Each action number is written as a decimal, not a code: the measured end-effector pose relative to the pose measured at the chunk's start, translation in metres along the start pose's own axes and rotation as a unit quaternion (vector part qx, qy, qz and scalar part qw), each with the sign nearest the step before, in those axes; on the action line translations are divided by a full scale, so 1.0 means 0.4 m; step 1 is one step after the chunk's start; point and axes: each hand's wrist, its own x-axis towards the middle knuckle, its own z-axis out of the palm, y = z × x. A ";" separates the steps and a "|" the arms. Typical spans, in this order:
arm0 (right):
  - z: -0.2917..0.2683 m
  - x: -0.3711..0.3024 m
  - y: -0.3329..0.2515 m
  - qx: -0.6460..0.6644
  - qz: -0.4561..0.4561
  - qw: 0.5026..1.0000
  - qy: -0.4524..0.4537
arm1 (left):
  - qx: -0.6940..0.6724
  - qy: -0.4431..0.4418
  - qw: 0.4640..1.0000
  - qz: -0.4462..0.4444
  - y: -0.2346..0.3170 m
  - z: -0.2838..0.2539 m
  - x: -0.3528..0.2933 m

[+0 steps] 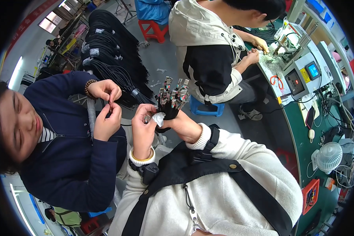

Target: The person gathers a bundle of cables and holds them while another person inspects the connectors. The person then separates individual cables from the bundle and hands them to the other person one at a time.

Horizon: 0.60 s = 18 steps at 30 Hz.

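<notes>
A bundle of black cables with metal-cased connectors (173, 93) stands up in front of my chest. My right hand (186, 126) is wrapped round the cables below the connectors. Close against the bundle's left side, my left hand (142, 122) is closed, with its thumb and fingers pinched together. Between the two hands a crumpled white scrap (158, 118) shows at the left fingertips. A small metallic piece also glints by those fingers, too small to make out fully.
A co-worker at the left holds both hands (109, 108) together. Another co-worker (220, 51) works at the green bench (293, 122), which carries a grey machine (307, 74), white fan (329, 157) and red tray (310, 195). Black cable bundles (106, 43) hang beyond. A blue stool (205, 109) stands ahead.
</notes>
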 end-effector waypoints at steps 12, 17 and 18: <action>-0.018 0.022 -0.005 0.006 0.001 1.000 0.026 | -0.059 0.018 0.998 -0.020 -0.026 0.017 0.021; -0.020 0.024 -0.004 0.007 0.003 1.000 0.028 | -0.059 0.029 0.998 -0.024 -0.017 0.024 0.019; -0.021 0.025 -0.004 0.007 0.003 1.000 0.027 | -0.060 0.030 0.997 -0.024 -0.015 0.025 0.019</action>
